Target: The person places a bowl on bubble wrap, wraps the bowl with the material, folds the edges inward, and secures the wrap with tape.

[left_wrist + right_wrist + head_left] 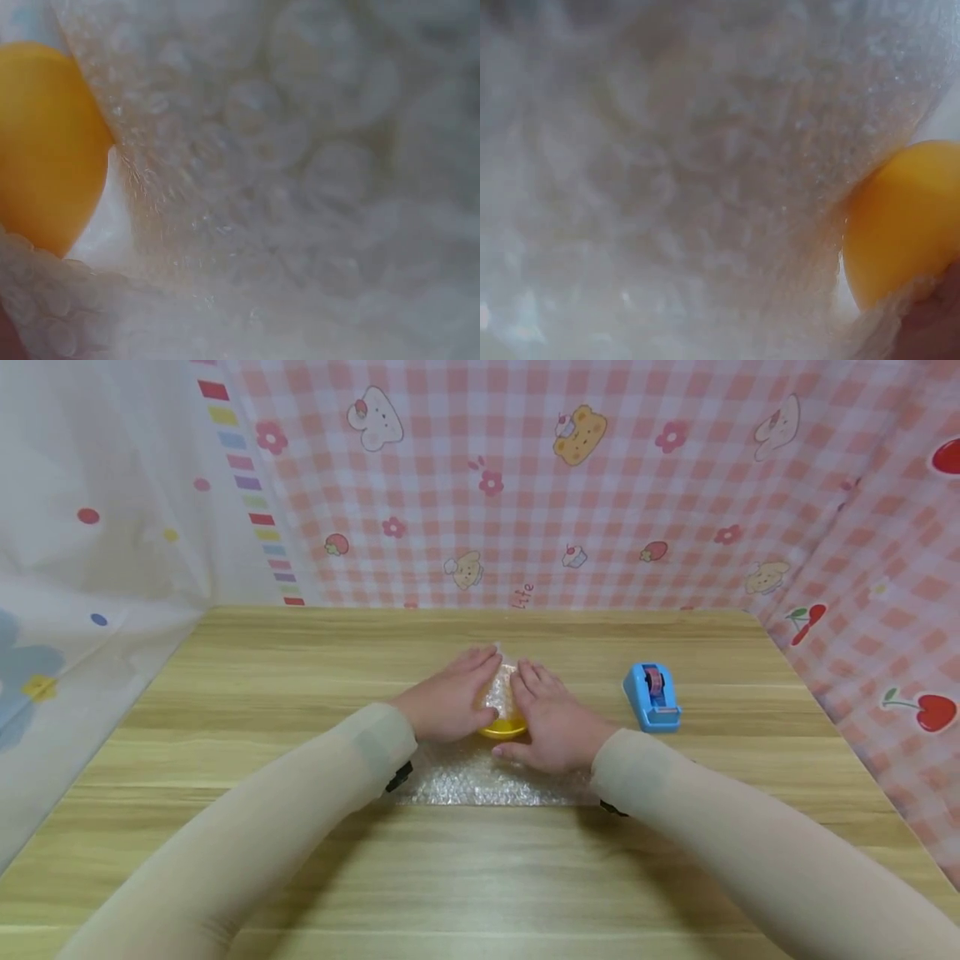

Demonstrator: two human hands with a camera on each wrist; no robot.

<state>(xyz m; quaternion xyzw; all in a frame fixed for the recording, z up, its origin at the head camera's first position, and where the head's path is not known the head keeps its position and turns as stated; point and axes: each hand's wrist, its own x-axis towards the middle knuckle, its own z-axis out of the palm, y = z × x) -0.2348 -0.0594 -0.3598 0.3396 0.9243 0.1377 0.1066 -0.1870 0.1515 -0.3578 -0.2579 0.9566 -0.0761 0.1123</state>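
A yellow, rounded, bowl-like thing (504,729) sits on a sheet of clear bubble wrap (495,781), and part of the wrap covers its top. My left hand (453,697) presses the wrap against its left side with straight fingers. On the opposite side, my right hand (555,722) lies along it, fingers extended and thumb near its front edge. Both wrist views are mostly filled by blurred bubble wrap; the smooth yellow side (49,150) shows at the left edge of one and the yellow curve (904,225) at the right edge of the other.
To the right of the hands, a blue tape dispenser (652,702) with a roll of tape stands on the wooden table (480,877). A pink checked cloth (517,510) hangs behind the table and along its right side, with a white cloth (127,527) on the left.
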